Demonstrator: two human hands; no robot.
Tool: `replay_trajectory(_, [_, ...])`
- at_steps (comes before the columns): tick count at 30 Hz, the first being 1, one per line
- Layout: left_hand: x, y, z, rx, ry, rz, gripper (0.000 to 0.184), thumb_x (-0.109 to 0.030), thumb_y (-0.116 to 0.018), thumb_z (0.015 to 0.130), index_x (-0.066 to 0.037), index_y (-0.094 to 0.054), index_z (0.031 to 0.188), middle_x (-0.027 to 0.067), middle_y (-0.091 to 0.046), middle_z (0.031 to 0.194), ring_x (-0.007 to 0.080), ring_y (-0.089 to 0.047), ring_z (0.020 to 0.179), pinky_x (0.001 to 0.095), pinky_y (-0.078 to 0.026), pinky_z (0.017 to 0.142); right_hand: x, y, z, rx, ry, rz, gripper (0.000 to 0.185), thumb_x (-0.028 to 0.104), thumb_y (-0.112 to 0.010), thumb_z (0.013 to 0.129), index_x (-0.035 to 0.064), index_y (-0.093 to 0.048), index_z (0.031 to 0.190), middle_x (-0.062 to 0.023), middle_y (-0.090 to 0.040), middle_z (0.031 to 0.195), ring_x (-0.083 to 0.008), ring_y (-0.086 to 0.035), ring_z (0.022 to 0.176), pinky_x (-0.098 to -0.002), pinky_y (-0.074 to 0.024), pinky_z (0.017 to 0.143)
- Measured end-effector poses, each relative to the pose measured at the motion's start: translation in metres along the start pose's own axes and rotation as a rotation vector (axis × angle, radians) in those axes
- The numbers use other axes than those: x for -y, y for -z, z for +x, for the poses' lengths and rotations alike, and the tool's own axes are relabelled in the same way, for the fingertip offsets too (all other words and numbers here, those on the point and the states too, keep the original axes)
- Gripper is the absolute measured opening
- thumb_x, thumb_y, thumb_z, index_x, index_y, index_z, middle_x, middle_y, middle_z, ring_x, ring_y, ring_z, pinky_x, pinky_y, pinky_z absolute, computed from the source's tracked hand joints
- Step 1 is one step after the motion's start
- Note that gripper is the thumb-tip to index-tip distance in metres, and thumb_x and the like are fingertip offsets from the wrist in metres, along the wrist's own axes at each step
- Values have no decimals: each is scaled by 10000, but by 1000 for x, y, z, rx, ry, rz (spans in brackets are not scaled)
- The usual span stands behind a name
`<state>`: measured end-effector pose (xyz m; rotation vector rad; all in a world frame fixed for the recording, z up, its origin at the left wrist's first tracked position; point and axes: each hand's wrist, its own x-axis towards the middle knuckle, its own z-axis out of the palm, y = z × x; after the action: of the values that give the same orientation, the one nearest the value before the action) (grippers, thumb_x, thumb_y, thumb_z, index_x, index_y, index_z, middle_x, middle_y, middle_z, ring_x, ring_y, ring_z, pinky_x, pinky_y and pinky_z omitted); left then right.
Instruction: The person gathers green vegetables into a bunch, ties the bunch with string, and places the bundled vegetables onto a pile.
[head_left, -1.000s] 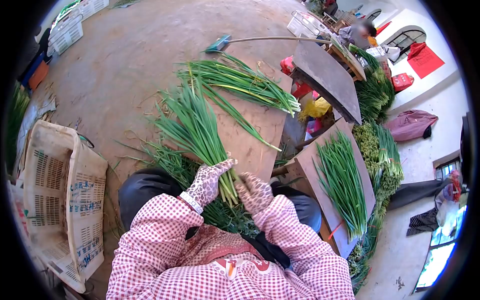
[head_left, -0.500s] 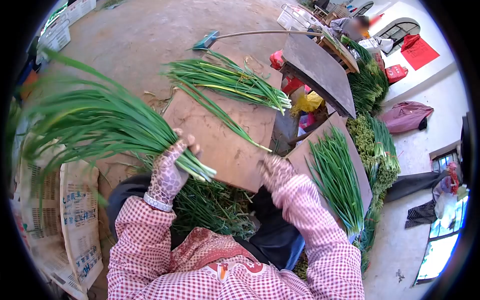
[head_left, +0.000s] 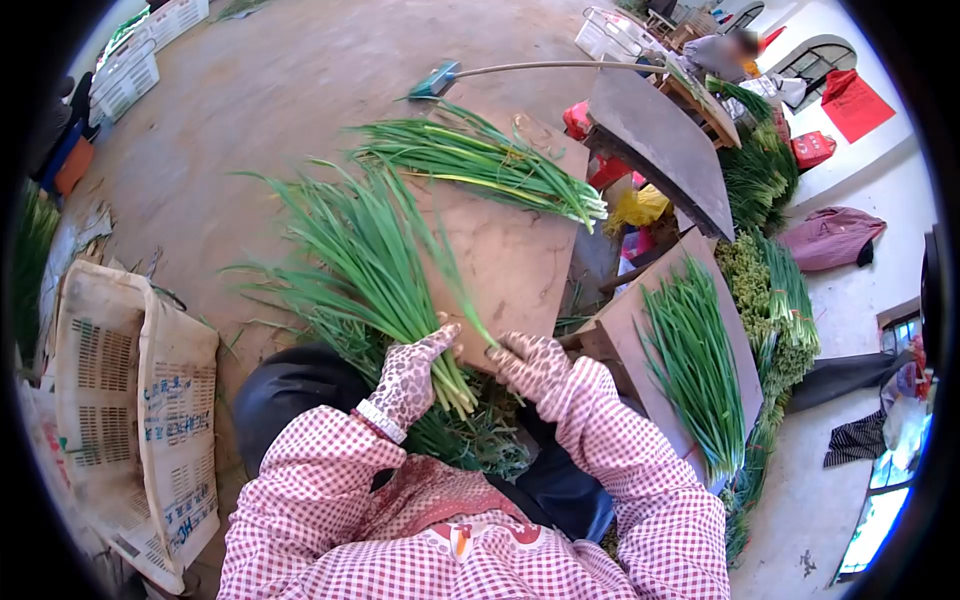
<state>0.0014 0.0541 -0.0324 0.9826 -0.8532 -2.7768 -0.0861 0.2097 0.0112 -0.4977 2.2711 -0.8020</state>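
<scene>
My left hand [head_left: 418, 378], in a patterned glove, is closed around a bundle of garlic chives [head_left: 365, 265]. The leaves fan out to the upper left and the pale stem ends point down toward my lap. Close beside it, my right hand [head_left: 532, 364], gloved alike, pinches a thin strand of garlic chives [head_left: 462, 295] by its lower end. Ahead on a brown board [head_left: 500, 262] lies a loose pile of garlic chives [head_left: 480, 170]. To the right, a neater bunch of garlic chives [head_left: 695, 365] rests on another board [head_left: 648, 272].
A broom [head_left: 435, 80] lies beyond the boards. Loose green leaves [head_left: 465, 440] are heaped below my hands. A plastic crate [head_left: 180, 420] stands at left. Bundled greens [head_left: 790, 290] line the right wall. A dark slab [head_left: 660, 140] stands ahead right; another person [head_left: 715, 55] sits farther back.
My left hand has brought the bundle rightward and down, nearer my right hand. The strand that lay on the board is now lifted in my right hand. The view has shifted slightly.
</scene>
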Motion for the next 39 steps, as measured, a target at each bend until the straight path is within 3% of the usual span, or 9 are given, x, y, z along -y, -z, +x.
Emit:
replay_trajectory(4, [-5,8,1,-19,-29,78,171,-152,-588,842,-25,-601,956,64,-616,799,171,-590,686,319,-494,617,22,-20,-24,58,224,-215,353,319,-476,893,24,-563,1066,-204,-619,881,-342,-596,876,-390,-469,759])
replay_trajectory(9, [-12,21,2,92,-80,212,181,-121,-619,796,10,-624,921,78,-633,847,172,-601,752,303,-485,682,49,-19,-47,205,302,-260,373,306,-455,906,45,-506,1167,-207,-583,1046,-330,-549,1010,-379,-439,862])
replay_trajectory(11, [-26,15,-4,94,-72,190,180,-141,-563,822,5,-621,909,69,-617,794,164,-585,695,292,-481,650,58,-2,-52,655,51,-343,399,330,-467,899,49,-501,1180,-200,-568,1092,-315,-531,1056,-363,-426,881])
replay_trajectory(15, [-34,14,-3,206,-13,92,192,-169,-580,814,9,-597,885,75,-608,768,163,-575,658,285,-476,619,-24,2,-40,258,57,27,575,521,-440,859,112,-433,1263,-190,-598,1020,-320,-555,1002,-402,-412,889])
replay_trajectory(19, [-27,11,-5,250,108,103,167,-151,-582,814,0,-612,878,69,-615,731,167,-585,637,284,-481,630,27,4,-21,206,26,-130,558,323,-536,868,100,-329,1336,-166,-603,1044,-263,-563,998,-339,-429,874])
replay_trajectory(21, [-21,14,-2,265,12,245,173,-145,-585,814,5,-621,892,70,-628,764,167,-600,671,287,-484,646,27,-20,-6,102,205,-12,530,287,-574,844,81,-398,1300,-106,-610,831,-177,-585,743,-300,-461,698])
replay_trajectory(26, [-24,17,-4,191,-131,399,177,-105,-578,819,14,-632,939,79,-639,836,152,-603,773,283,-475,731,22,-35,9,-3,343,-191,275,214,-497,886,30,-541,1086,-193,-601,948,-297,-595,925,-342,-467,749])
replay_trajectory(35, [-50,25,5,70,-246,180,225,-130,-545,853,27,-610,1000,71,-624,936,135,-576,854,280,-453,789,-43,-11,-51,750,333,-550,306,270,-487,887,38,-554,1076,-153,-622,911,-256,-614,852,-325,-479,710])
replay_trajectory(39, [-25,34,16,225,-497,593,233,-109,-544,851,23,-610,1031,85,-624,984,143,-579,890,281,-447,819,-46,6,-35,465,95,-157,326,290,-503,882,65,-546,1114,-101,-621,893,-185,-607,764,-282,-485,656])
